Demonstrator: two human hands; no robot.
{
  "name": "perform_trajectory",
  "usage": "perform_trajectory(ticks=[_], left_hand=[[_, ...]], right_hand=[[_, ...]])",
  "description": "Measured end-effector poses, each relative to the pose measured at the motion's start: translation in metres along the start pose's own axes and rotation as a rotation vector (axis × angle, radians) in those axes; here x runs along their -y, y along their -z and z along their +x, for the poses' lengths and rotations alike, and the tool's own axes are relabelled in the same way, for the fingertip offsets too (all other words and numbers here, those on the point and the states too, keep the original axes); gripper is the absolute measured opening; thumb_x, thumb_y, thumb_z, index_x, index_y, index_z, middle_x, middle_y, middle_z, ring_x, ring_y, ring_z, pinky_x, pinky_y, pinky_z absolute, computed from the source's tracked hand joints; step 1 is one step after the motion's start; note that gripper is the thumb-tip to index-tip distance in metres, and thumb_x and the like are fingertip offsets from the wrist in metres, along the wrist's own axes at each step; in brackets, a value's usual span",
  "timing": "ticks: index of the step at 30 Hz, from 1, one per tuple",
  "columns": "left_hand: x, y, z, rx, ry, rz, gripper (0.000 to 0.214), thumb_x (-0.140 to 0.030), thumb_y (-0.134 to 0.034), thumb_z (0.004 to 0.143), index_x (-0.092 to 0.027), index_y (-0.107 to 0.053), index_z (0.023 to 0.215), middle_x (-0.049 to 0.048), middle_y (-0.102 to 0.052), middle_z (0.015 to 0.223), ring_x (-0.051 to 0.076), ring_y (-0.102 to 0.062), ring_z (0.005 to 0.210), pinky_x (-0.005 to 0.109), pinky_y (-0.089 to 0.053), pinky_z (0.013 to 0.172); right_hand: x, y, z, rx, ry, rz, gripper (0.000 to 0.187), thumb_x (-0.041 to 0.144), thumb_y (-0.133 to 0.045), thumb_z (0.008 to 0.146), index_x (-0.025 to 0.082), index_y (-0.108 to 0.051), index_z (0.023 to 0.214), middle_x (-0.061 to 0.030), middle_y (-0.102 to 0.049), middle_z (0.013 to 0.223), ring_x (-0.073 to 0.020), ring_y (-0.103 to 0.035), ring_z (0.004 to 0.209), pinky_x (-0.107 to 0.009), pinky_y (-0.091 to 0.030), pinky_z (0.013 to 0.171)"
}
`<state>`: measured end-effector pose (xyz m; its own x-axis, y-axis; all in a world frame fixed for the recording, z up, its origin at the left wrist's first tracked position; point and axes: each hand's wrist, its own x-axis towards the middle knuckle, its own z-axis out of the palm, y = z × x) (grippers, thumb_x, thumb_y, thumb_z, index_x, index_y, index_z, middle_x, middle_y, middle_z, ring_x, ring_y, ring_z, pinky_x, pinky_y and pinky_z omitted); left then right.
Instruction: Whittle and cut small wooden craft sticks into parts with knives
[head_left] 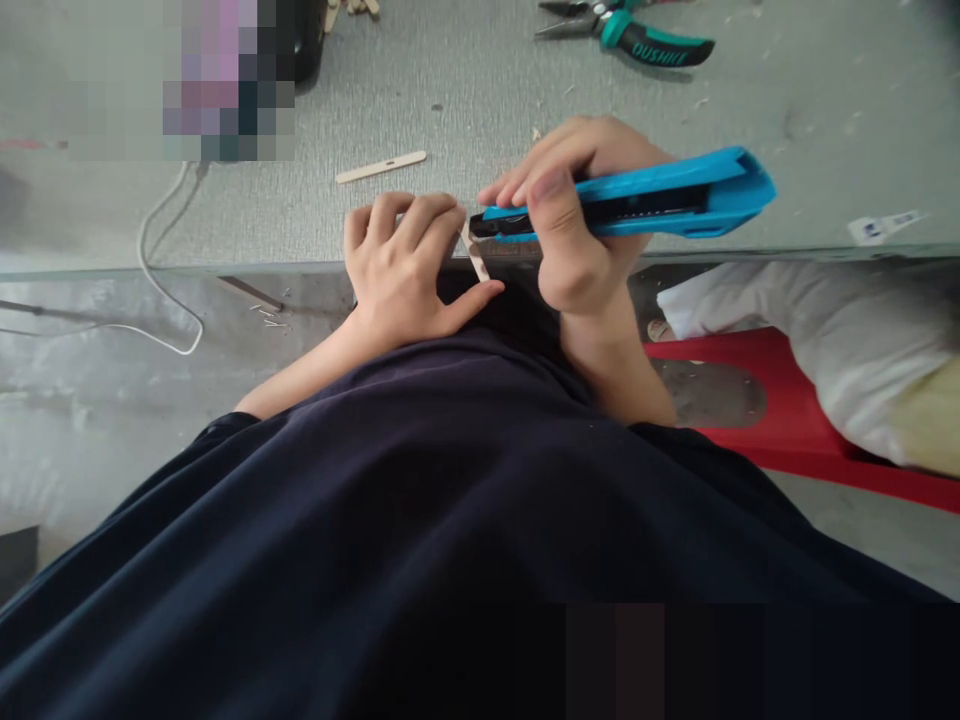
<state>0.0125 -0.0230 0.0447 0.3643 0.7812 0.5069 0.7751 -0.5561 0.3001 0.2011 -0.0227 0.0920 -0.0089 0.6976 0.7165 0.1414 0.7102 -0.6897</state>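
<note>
My left hand [405,265] grips a pale wooden craft stick [475,255] between thumb and fingers at the table's front edge. The stick is tilted, its lower end at my thumb. My right hand [592,210] is closed round a blue utility knife [675,195]. The knife's black tip meets the upper part of the stick; whether the blade is cutting into it I cannot tell. Another craft stick [382,167], with a small dark notch or hole near its middle, lies on the table just beyond my left hand.
Pliers with green and black handles [660,42] lie at the back of the grey table [465,110]. More sticks [352,8] are at the far edge. A white cable [150,215] hangs off the left front. A red chair [787,400] with grey cloth stands at the right.
</note>
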Motion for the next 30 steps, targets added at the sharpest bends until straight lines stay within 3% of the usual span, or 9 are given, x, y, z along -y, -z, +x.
perform_trajectory(ticks=[3,7,9,14,18,23,30], left_hand=[[0.002,0.001,0.000,-0.013,-0.052,0.021,0.087,-0.095,-0.041,0.087,-0.031,-0.065,0.141,0.0097,-0.073,0.143,0.042,-0.062,0.131,0.062,-0.035,0.112],[0.007,0.002,0.000,-0.010,-0.106,0.036,0.084,-0.092,-0.043,0.089,-0.032,-0.063,0.144,0.0084,-0.074,0.144,0.042,-0.063,0.131,0.061,-0.039,0.109],[0.008,0.003,0.000,0.009,-0.112,0.033,0.083,-0.091,-0.042,0.090,-0.032,-0.062,0.145,0.0084,-0.073,0.145,0.042,-0.063,0.131,0.061,-0.040,0.109],[0.008,0.007,0.001,0.038,-0.120,0.009,0.083,-0.091,-0.041,0.090,-0.032,-0.059,0.147,0.0093,-0.071,0.148,0.042,-0.064,0.131,0.062,-0.041,0.108],[0.008,0.009,0.000,0.035,-0.127,-0.008,0.080,-0.087,-0.043,0.092,-0.030,-0.059,0.145,0.0096,-0.071,0.148,0.042,-0.064,0.132,0.062,-0.042,0.108],[0.014,0.005,-0.002,0.020,-0.129,-0.015,0.066,-0.084,-0.043,0.094,-0.031,-0.066,0.124,0.0063,-0.074,0.145,0.039,-0.067,0.129,0.062,-0.045,0.107],[0.024,-0.001,-0.005,0.023,-0.186,-0.012,0.052,-0.071,-0.035,0.103,-0.034,-0.067,0.124,0.0030,-0.073,0.147,0.035,-0.069,0.131,0.060,-0.047,0.105]], right_hand=[[-0.004,0.021,0.007,0.166,0.040,-0.211,0.028,0.048,-0.063,0.106,0.026,-0.072,0.092,-0.0004,-0.072,0.096,-0.0193,-0.071,0.098,-0.038,-0.058,0.090],[-0.010,0.038,0.012,0.361,-0.053,-0.180,0.017,0.042,-0.075,0.097,0.026,-0.079,0.101,0.0003,-0.076,0.090,-0.0176,-0.070,0.081,-0.035,-0.055,0.075],[-0.014,0.038,0.010,0.340,-0.108,-0.101,0.018,0.042,-0.077,0.097,0.026,-0.081,0.104,0.0016,-0.076,0.084,-0.0150,-0.070,0.071,-0.031,-0.054,0.065],[-0.018,0.029,0.004,0.096,-0.168,0.093,0.029,0.050,-0.081,0.095,0.021,-0.083,0.098,0.0024,-0.071,0.071,-0.0104,-0.067,0.052,-0.020,-0.051,0.043],[-0.020,0.031,0.005,0.174,-0.176,0.040,0.026,0.047,-0.079,0.098,0.021,-0.082,0.100,0.0019,-0.072,0.072,-0.0100,-0.068,0.054,-0.019,-0.052,0.046],[-0.025,0.034,0.008,0.246,-0.136,-0.019,0.023,0.046,-0.075,0.101,0.024,-0.081,0.105,0.0044,-0.070,0.069,-0.0096,-0.067,0.056,-0.020,-0.050,0.051],[-0.024,0.033,0.008,0.258,-0.149,-0.028,0.021,0.043,-0.076,0.100,0.024,-0.082,0.104,0.0032,-0.073,0.074,-0.0093,-0.068,0.057,-0.021,-0.050,0.053]])
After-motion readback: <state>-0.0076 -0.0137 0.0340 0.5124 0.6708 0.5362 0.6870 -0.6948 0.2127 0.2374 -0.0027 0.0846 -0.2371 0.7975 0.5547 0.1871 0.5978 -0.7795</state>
